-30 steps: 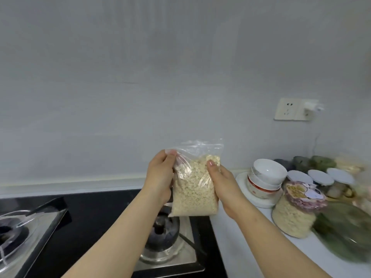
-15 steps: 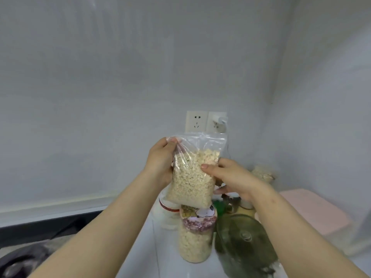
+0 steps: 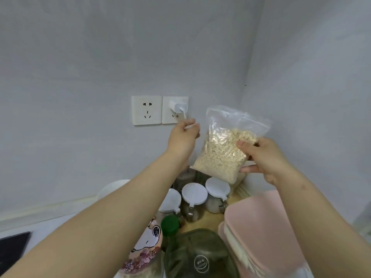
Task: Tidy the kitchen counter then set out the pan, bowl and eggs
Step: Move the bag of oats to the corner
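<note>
Well above the counter (image 3: 50, 223), in the corner of the room, the right hand (image 3: 263, 157) holds a clear plastic bag (image 3: 222, 149) of oats in the air, thumb on the front of it and the other fingers curled behind, so the bag hangs a little tilted with its empty top part pointing up. The left hand (image 3: 183, 135) is stretched to the wall (image 3: 80, 77), just under a double socket (image 3: 146, 110); a white plug (image 3: 177, 106) sits in the right half of it, and the fingers are curled round the thin white cable (image 3: 43, 115) that comes down from the plug. The wall is plain pale grey and meets a second wall at the right, behind the bag. Below the hands the counter is white and crowded. Three jars (image 3: 194, 193) with white lids stand in a row near the back wall, on a tan surface. In front of them are a green cap (image 3: 170, 224), a jar with a cartoon lid (image 3: 148, 243) and a dark green glass lid (image 3: 200, 255), all close together. A pink box (image 3: 261, 227) is just beside them at the right. A white bowl (image 3: 112, 187) shows partly behind the left forearm. At the lower left edge a black corner of the stove (image 3: 12, 247) is visible.
</note>
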